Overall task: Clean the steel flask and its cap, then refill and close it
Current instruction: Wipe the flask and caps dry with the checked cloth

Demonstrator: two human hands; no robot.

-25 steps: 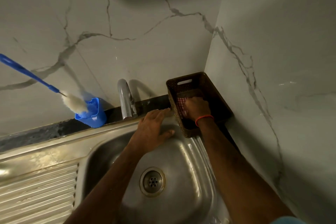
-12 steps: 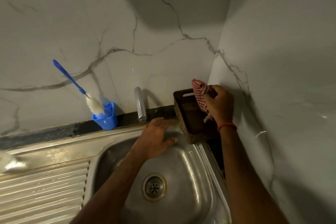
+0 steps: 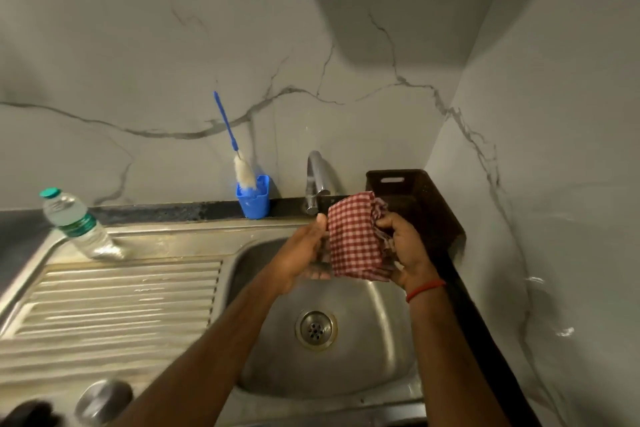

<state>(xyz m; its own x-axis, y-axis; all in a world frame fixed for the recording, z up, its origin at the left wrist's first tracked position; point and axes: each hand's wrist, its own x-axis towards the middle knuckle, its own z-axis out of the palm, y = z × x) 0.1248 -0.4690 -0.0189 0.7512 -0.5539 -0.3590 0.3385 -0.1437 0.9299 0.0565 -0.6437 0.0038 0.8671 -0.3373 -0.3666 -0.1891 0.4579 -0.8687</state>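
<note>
Steel round piece (image 3: 104, 399) at the near left corner of the drainboard, blurred: flask or cap, cannot tell which. No hand is on it. Both hands are over the back of the sink basin (image 3: 363, 357), on a red-and-white checked cloth (image 3: 353, 236). The left hand (image 3: 304, 253) pinches the cloth's left edge, thumb on top. The right hand (image 3: 405, 250) clenches the bunched right side, fingers curled in.

Blue cup (image 3: 254, 199) on the back edge of the worktop, just left of the tap (image 3: 317, 180). It holds a bottle brush (image 3: 239, 173), white bristles down, blue handle leaning on the wall. Brown basket (image 3: 422, 204) in the back right corner; its inside is dark and its contents cannot be seen. Clear plastic bottle (image 3: 78, 225), green cap on, at the drainboard's back left corner.
</note>
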